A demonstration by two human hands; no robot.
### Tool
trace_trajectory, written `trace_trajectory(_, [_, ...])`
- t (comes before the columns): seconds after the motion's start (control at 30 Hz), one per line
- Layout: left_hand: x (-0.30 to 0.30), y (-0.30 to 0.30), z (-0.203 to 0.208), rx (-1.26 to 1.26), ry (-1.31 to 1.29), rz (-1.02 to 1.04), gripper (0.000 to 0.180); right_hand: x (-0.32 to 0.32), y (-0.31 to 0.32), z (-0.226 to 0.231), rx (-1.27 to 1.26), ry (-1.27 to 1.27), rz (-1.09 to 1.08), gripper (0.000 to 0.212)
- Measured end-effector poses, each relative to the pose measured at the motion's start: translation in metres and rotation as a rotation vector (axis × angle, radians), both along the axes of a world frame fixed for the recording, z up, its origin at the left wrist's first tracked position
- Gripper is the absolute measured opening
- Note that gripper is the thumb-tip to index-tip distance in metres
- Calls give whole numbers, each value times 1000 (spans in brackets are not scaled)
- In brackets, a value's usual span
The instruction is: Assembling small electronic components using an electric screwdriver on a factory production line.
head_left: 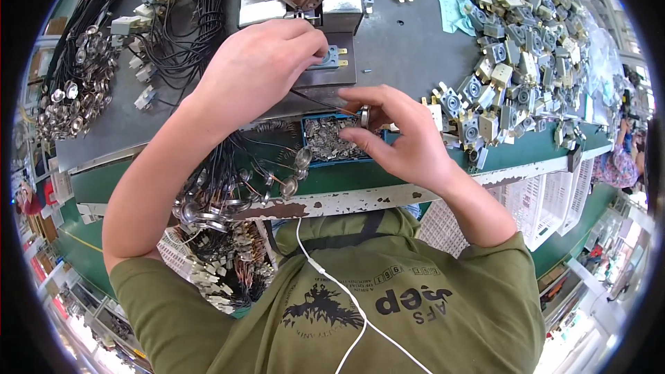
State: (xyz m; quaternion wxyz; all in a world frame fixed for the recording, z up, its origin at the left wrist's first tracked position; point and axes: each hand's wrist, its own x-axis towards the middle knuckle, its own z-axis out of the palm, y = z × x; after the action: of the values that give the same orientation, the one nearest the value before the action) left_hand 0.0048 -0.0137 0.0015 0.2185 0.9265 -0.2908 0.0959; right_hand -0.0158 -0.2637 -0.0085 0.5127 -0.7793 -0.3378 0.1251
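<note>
My left hand (260,62) presses its fingertips on a small grey-blue bracket part (331,58) that sits on the metal press fixture (299,0). My right hand (402,135) pinches a round metal disc (364,115) with a thin wire running from it toward the fixture. The right hand hovers over a small blue tray (308,140) filled with tiny metal pieces. Below the left forearm, a bunch of wired metal discs (215,197) hangs over the bench edge.
A large heap of grey and cream bracket parts (516,48) covers the right of the bench. Black wire bundles with white connectors (173,21) and wired discs (73,93) lie at left. A white perforated crate (540,197) stands below the bench's chipped green edge (360,197).
</note>
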Motion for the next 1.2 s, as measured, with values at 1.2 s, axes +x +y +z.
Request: trace_trajectory(1.2, [-31, 35, 37, -107, 243, -57, 16, 11, 21, 1, 237, 465, -206, 39])
